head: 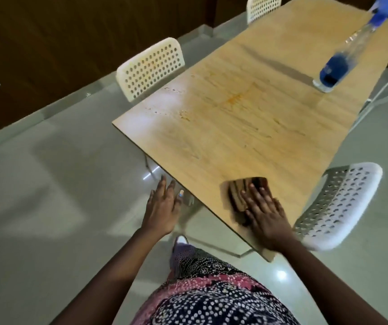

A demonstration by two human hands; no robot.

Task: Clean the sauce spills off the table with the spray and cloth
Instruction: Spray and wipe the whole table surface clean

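A brown striped cloth (239, 195) lies near the front edge of the wooden table (211, 141). My right hand (264, 213) presses flat on the cloth with straight fingers. My left hand (162, 207) hovers with spread fingers just off the table's left edge, holding nothing. Faint orange sauce smears (234, 99) streak the middle of the tabletop. A clear spray bottle (350, 50) with blue liquid and a blue trigger head stands at the far right of the table.
A white perforated chair (150, 66) stands at the table's left side, another white chair (338, 205) at the right near my hand, and a third chair (263, 5) at the far end. Pale tiled floor (47, 184) surrounds the table.
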